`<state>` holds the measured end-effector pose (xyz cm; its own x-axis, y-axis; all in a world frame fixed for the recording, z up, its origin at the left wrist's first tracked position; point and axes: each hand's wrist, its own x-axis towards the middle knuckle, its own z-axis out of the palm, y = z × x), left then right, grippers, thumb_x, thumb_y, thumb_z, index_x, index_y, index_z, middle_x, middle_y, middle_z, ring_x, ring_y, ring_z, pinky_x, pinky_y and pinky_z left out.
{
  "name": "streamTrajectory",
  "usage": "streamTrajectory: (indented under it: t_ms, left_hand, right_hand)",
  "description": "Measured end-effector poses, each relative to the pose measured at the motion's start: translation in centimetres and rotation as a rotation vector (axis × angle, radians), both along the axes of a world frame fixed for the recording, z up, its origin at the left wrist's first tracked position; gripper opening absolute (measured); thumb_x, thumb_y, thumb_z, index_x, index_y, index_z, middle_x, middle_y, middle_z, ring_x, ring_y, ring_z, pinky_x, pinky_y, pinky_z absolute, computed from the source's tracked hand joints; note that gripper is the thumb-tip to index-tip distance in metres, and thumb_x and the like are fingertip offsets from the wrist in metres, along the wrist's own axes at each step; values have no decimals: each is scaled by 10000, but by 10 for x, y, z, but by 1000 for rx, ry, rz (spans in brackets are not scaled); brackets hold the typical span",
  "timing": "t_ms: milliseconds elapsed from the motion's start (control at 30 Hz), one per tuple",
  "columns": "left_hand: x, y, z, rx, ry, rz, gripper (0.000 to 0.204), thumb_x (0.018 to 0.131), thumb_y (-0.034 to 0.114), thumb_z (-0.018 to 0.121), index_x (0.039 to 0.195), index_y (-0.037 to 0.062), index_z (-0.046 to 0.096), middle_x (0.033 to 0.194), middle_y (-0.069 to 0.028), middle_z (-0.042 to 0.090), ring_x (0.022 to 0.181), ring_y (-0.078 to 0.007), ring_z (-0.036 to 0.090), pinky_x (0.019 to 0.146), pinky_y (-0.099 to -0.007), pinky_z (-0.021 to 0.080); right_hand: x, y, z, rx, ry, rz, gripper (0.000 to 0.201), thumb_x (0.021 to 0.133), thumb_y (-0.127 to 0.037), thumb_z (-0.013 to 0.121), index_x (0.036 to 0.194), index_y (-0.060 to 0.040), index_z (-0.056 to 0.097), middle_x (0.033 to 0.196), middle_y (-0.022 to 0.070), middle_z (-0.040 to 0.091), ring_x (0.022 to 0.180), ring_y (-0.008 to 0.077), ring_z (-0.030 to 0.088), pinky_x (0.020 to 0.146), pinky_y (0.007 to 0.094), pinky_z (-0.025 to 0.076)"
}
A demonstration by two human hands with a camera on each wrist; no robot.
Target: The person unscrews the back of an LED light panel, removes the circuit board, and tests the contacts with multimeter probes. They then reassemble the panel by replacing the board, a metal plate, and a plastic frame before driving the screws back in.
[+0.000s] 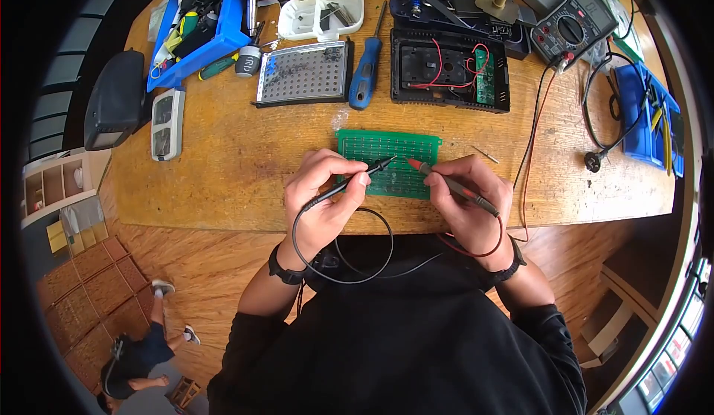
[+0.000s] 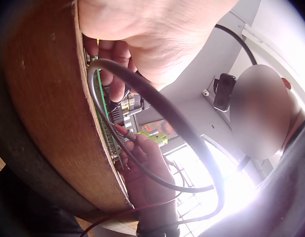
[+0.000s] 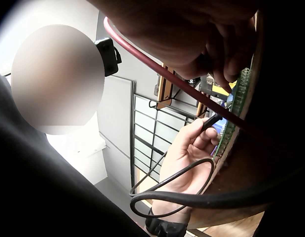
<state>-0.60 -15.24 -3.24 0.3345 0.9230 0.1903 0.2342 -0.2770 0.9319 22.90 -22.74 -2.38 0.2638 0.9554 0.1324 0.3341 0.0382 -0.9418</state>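
Note:
A green circuit board (image 1: 394,181) lies near the front edge of the wooden table. My left hand (image 1: 321,192) pinches a black multimeter probe (image 1: 379,165), its tip pointing right over the board. From the other side, my right hand (image 1: 476,198) holds a red-tipped multimeter probe (image 1: 418,165) between thumb and fingers. Both tips come close together over the board's upper middle. The black lead (image 2: 157,103) loops below my left hand, and the red lead (image 3: 167,74) bends back past my right wrist. The multimeter (image 1: 574,27) sits at the back right.
A blue screwdriver (image 1: 364,73), a screw tray (image 1: 305,73) and an opened black casing with red wires (image 1: 416,65) lie behind the board. Blue bins (image 1: 223,39) stand at the left and right. A thin metal rod (image 1: 485,153) lies beside the board. Another person (image 1: 141,363) is at lower left.

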Motion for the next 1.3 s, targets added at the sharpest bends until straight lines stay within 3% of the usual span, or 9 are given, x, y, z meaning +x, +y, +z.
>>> streamTrajectory:
  t_ms: [333, 400, 500, 567, 667, 1100, 1200, 1267, 1300]
  left_hand:
    - [-1, -4, 5, 1, 0, 7, 117, 899, -55, 813, 987, -1, 758, 894, -87, 753, 834, -228, 692, 767, -347, 514]
    - [-1, -3, 4, 13, -19, -22, 85, 938, -64, 767, 1015, -37, 743, 884, -113, 737, 841, -220, 687, 758, -338, 532]
    - [-1, -5, 3, -60, -31, -19, 102, 942, -105, 739, 1028, -51, 723, 933, -117, 692, 843, -200, 692, 754, -305, 551]
    - [-3, -4, 1, -52, -22, -40, 113, 942, -120, 730, 1035, -59, 711, 961, -116, 667, 847, -187, 704, 756, -291, 559]
    - [-5, -5, 4, -80, -3, -75, 53, 1016, -72, 681, 1068, -74, 677, 1005, -122, 649, 884, -190, 708, 811, -296, 551]
    - [-2, -6, 8, -89, -8, -55, 38, 1010, -75, 681, 1048, -75, 682, 984, -112, 650, 869, -188, 710, 807, -302, 555]
    - [-6, -6, 3, -81, -32, -66, 60, 1011, -77, 680, 1070, -70, 682, 1020, -122, 653, 892, -191, 709, 819, -306, 562]
    - [-9, -7, 2, -72, -112, -62, 87, 1019, -73, 669, 1105, -64, 678, 1069, -134, 653, 923, -195, 704, 839, -312, 573]
    - [-9, -7, 2, -71, -112, -63, 87, 1019, -73, 669, 1105, -64, 678, 1069, -134, 653, 923, -195, 704, 839, -312, 573]
  right_hand:
    - [-2, -2, 7, -34, 26, 25, 94, 958, -45, 814, 1023, -21, 750, 947, 106, 834, 783, 142, 780, 707, 286, 606]
    - [3, -2, 11, -32, 36, 58, 113, 973, -65, 818, 1041, 4, 759, 930, 108, 822, 856, 133, 789, 760, 297, 633]
    - [4, -1, 9, 14, 18, 48, 134, 959, -82, 839, 1043, -13, 760, 887, 118, 806, 812, 172, 809, 699, 277, 613]
    - [3, -1, 8, 15, 50, 53, 108, 965, -49, 814, 1032, -14, 737, 942, 115, 813, 730, 206, 752, 662, 321, 592]
    - [4, -1, 13, 28, 62, 65, 105, 967, -46, 809, 1032, -11, 734, 934, 110, 804, 719, 213, 744, 663, 321, 589]
    - [5, -2, 12, 68, 58, 97, 148, 984, -27, 789, 1119, -5, 733, 889, 121, 754, 702, 233, 716, 655, 341, 573]
    - [14, -7, 3, 199, -17, 110, 243, 980, -45, 787, 1213, -10, 727, 991, 142, 761, 792, 261, 725, 734, 374, 586]
    - [26, -9, 3, 296, -340, 356, 396, 952, -106, 786, 1322, -12, 682, 1233, 203, 737, 1057, 334, 734, 905, 431, 581]
    - [24, -8, 6, 297, -341, 355, 396, 952, -106, 786, 1322, -12, 682, 1233, 203, 737, 1057, 334, 734, 905, 431, 581]
